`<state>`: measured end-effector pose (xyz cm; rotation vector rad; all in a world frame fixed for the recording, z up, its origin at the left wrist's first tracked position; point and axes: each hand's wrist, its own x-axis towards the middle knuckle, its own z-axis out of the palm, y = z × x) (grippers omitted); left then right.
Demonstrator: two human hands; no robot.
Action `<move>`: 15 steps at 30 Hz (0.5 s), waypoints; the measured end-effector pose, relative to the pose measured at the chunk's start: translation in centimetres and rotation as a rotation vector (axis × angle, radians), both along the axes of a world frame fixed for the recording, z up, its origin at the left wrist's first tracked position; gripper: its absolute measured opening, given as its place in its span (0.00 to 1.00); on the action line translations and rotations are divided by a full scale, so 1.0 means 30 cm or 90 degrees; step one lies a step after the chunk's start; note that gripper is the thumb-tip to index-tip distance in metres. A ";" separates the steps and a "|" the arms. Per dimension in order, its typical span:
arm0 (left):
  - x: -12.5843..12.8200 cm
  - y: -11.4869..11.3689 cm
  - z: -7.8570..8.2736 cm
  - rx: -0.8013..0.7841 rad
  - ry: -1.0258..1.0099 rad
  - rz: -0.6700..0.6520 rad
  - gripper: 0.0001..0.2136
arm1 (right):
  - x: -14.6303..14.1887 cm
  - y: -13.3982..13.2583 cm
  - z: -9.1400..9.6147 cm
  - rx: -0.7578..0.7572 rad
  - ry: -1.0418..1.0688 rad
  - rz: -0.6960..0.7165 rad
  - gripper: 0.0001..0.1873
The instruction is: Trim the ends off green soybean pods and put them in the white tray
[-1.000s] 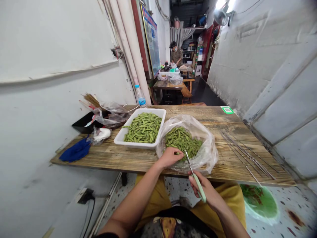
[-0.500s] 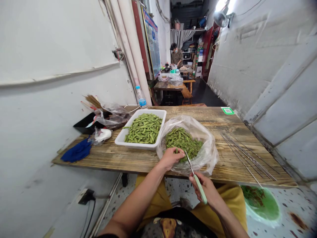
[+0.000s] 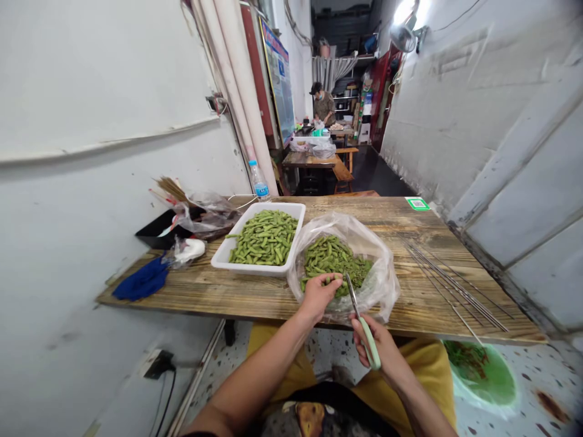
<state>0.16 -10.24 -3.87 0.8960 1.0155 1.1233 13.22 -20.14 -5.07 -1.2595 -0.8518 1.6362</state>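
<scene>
My left hand (image 3: 317,295) reaches into a clear plastic bag (image 3: 382,267) of green edamame pods (image 3: 332,258) at the near edge of the wooden table (image 3: 255,291). Its fingers are curled around a pod at the front of the pile. My right hand (image 3: 380,346) grips green-handled scissors (image 3: 362,321) just off the table edge. The blades point up toward the left fingers and the bag. A white tray (image 3: 223,255) heaped with more pods sits left of the bag.
Metal skewers (image 3: 455,285) lie on the table's right side. A blue cloth (image 3: 141,279), a crumpled bag and a black tray with sticks (image 3: 166,224) are at the left. A water bottle (image 3: 259,180) stands behind. A green-lined bin (image 3: 483,373) is on the floor right. A person works far down the corridor.
My left hand shifted slightly right within the bag and closed on a pod. The scissors swung more upright, nearer the left fingers.
</scene>
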 end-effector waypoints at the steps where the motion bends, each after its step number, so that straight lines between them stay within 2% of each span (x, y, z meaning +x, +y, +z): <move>1: -0.005 0.002 0.001 -0.005 -0.007 -0.004 0.22 | 0.003 -0.003 0.002 0.006 0.016 -0.005 0.23; 8: -0.028 -0.001 0.014 0.013 -0.015 -0.062 0.23 | 0.033 -0.023 0.029 -0.018 0.153 0.050 0.25; 10: -0.027 -0.008 0.017 0.016 -0.005 -0.085 0.24 | 0.033 -0.016 0.033 -0.005 0.097 0.043 0.25; 15: -0.023 -0.020 0.018 0.015 0.034 -0.095 0.16 | 0.033 0.007 0.024 0.048 -0.041 0.046 0.27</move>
